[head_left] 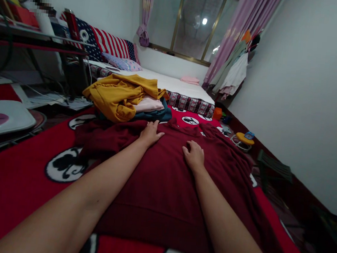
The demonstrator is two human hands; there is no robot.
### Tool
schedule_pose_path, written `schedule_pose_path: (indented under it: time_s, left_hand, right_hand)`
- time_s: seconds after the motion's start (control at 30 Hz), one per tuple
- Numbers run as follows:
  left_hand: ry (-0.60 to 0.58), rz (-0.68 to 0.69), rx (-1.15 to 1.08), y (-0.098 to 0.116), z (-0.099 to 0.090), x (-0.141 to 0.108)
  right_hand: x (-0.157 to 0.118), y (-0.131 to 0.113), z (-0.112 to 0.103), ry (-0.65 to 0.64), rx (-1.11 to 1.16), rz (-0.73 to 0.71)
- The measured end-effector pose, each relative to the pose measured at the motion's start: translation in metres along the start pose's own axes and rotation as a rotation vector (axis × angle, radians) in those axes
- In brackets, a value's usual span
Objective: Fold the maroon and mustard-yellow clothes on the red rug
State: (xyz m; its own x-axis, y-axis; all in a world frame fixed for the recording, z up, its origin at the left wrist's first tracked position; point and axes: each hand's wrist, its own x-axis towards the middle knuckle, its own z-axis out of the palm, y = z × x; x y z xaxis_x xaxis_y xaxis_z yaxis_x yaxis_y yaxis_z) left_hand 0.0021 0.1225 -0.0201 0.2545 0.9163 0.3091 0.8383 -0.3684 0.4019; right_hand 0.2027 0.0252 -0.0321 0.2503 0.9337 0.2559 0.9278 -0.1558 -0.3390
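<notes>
Contact state: my left hand (150, 134) lies open on the upper part of the dark red sweatshirt (163, 181), fingers slightly spread, thumb pointing toward the right hand (194, 154). The right-hand fingers are half open and loosely curled on the same fabric. Neither hand shows a closed grip; whether either pinches a fold, I cannot tell.

Position: the garment lies spread beneath both hands. The neckline is just beyond my fingertips; the wide hem is on the near side, below my forearms. One sleeve is bunched left of my left fingers; the other side drapes to the right.

Handling (judged): light to moderate weight, soft, limp, not fragile, low slip. The cloth will wrinkle under a sideways push. Suitable grip points: shoulder seams, sleeve ends and the thicker hem band, pinched between thumb and fingers.

Edges and clearance: a mustard garment (118, 94), a pink one (149, 104) and a teal one (166, 114) are piled just beyond my left fingers and limit reach there. The red patterned blanket (35, 162) extends left of my left forearm and past the hem. Its right edge runs near the draped side; a yellow-topped stool (245, 138) stands beyond.
</notes>
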Motion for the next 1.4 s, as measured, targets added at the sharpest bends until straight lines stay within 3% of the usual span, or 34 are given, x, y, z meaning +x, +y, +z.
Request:
schedule_pose_path:
  time_s: [0.2,0.3,0.37,0.43,0.53,0.6,0.67,0.7,0.77,0.87,1.1,1.2,1.3,1.4]
  left_hand:
    - [0.065,-0.012,0.051,0.0,0.0,0.0]
    - [0.164,0.109,0.069,0.012,-0.004,-0.007]
    - [0.15,0.231,-0.003,0.025,-0.009,-0.016]
    - [-0.024,0.348,-0.159,0.04,-0.017,-0.03]
    - [-0.534,0.489,-0.4,0.058,-0.04,-0.06]
    - [-0.863,0.583,-0.441,0.064,-0.06,-0.086]
    - [-1.051,0.67,-0.349,0.066,-0.081,-0.11]
    - [-1.082,0.714,-0.276,0.065,-0.09,-0.122]
    - [-1.037,0.792,-0.121,0.064,-0.105,-0.142]
    - [-0.869,0.834,0.081,0.063,-0.116,-0.165]
    - [-0.675,0.858,0.334,0.065,-0.114,-0.197]
    - [-0.722,0.83,0.279,0.064,-0.124,-0.187]
    - [-0.795,0.749,0.194,0.061,-0.14,-0.17]
    - [-0.86,0.709,0.176,0.055,-0.148,-0.164]
  right_hand:
    - [0.008,0.011,0.007,0.125,0.131,-0.099]
    - [0.009,0.013,0.01,0.166,0.149,-0.136]
    - [0.01,0.014,0.011,0.181,0.165,-0.148]
    - [0.01,0.015,0.011,0.195,0.192,-0.148]
    - [0.011,0.016,0.011,0.219,0.246,-0.135]
    - [0.011,0.017,0.012,0.231,0.272,-0.125]
    - [0.011,0.017,0.011,0.238,0.285,-0.117]
    - [0.011,0.017,0.011,0.237,0.289,-0.114]
    - [0.011,0.018,0.01,0.231,0.298,-0.113]
    - [0.012,0.018,0.009,0.212,0.308,-0.116]
    - [0.008,0.018,0.005,0.134,0.278,-0.191]
    - [0.005,0.01,-0.005,0.047,0.256,-0.195]
    - [-0.008,-0.009,-0.03,-0.056,0.31,-0.16]
    - [-0.04,-0.034,-0.067,-0.275,0.386,-0.307]
